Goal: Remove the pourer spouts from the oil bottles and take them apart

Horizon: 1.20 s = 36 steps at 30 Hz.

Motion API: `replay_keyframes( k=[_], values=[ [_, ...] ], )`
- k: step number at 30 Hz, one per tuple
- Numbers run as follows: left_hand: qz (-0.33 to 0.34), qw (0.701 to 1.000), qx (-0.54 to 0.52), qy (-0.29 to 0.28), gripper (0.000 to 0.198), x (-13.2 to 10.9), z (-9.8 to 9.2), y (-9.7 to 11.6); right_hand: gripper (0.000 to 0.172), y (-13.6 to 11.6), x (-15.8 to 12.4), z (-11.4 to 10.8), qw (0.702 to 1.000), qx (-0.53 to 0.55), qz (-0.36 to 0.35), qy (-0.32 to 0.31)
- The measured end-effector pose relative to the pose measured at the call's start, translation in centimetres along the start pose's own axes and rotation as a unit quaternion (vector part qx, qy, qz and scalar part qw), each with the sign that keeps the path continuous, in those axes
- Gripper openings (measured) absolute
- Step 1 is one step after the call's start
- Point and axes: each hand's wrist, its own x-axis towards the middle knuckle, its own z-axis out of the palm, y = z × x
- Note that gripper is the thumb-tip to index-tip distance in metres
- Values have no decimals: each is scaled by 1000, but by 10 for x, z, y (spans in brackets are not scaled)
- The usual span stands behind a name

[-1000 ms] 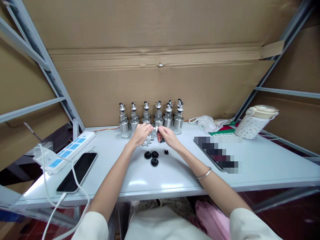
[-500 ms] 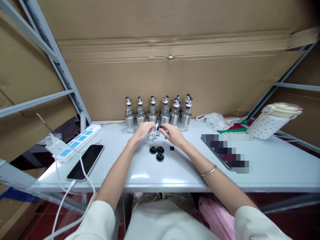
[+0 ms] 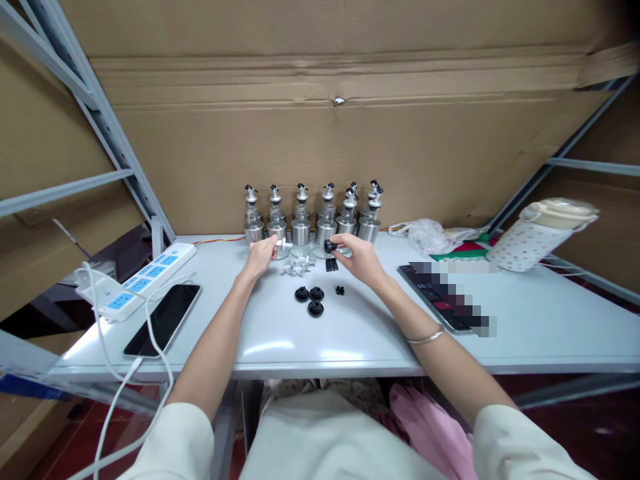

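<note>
My left hand (image 3: 262,257) is closed on a silver-white pourer spout (image 3: 283,245) that sticks out to the right. Between the fingertips of my right hand (image 3: 356,252) is a round black stopper (image 3: 330,246). On the table between the hands lie several silver spout pieces (image 3: 297,267) and a few small black levers (image 3: 331,265). Nearer me are three black ribbed stoppers (image 3: 315,308) and some tiny black caps (image 3: 340,291). Behind the hands stand rows of glass and steel oil bottles (image 3: 301,232) with pourers fitted on top.
To the left are a white power strip (image 3: 150,279), a phone (image 3: 164,321) and white cables. On the right lie another phone (image 3: 425,293), a clear plastic bag (image 3: 430,236) and a dotted white flask (image 3: 537,240). Cardboard (image 3: 240,147) walls the back.
My hands have moved apart, the left one to the left with the spout, the right one slightly right with the stopper. The small black levers now show between them. The view has shifted slightly.
</note>
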Motion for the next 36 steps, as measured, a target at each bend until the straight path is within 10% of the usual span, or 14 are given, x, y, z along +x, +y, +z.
replay_keyframes(
  k=[6, 17, 36],
  values=[
    [53, 972, 219, -69, 33, -7, 5, -12, 25, 0, 0, -4, 990, 41, 54, -127],
    [97, 972, 188, -97, 37, -11, 13, -22, 34, -30, 16, 7, 930, -12, -42, -364],
    [70, 984, 162, -35, 37, -15, 8, -20, 26, -31, 29, 6, 900, -6, -97, -425]
  ],
)
